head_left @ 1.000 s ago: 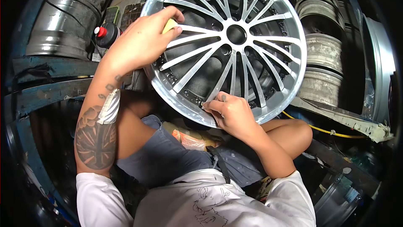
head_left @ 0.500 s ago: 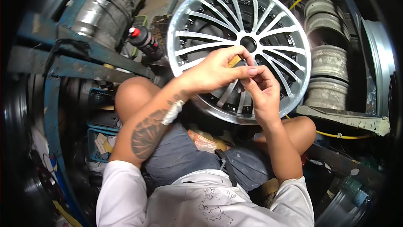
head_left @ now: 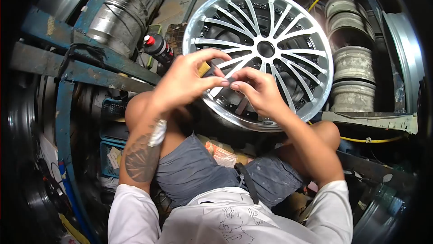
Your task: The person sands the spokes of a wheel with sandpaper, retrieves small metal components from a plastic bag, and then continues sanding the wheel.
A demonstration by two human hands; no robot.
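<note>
My left hand [head_left: 182, 81] is curled round a small yellow-and-dark piece [head_left: 204, 69], its thumb and fingers closed at the tips. My right hand [head_left: 260, 91] pinches the dark end of it between thumb and fingertips, right beside my left thumb. What exactly the piece is, I cannot tell. Both hands are raised over the near left part of a large alloy wheel rim [head_left: 267, 36], which has bright silver spokes, black recesses and a polished lip. Its round centre hole faces up, just beyond my right hand.
A dark bottle with a red-and-white cap [head_left: 158, 49] stands left of the wheel. Grey cylinders [head_left: 353, 65] are stacked at the right by a yellow hose [head_left: 370, 140]. A blue metal frame [head_left: 65, 122] and blue baskets [head_left: 112, 158] are at the left.
Both hands have shifted left, away from the wheel's centre, and drawn slightly apart. The yellow-and-dark piece stays between them. The wheel keeps its place apart from a small camera shift.
</note>
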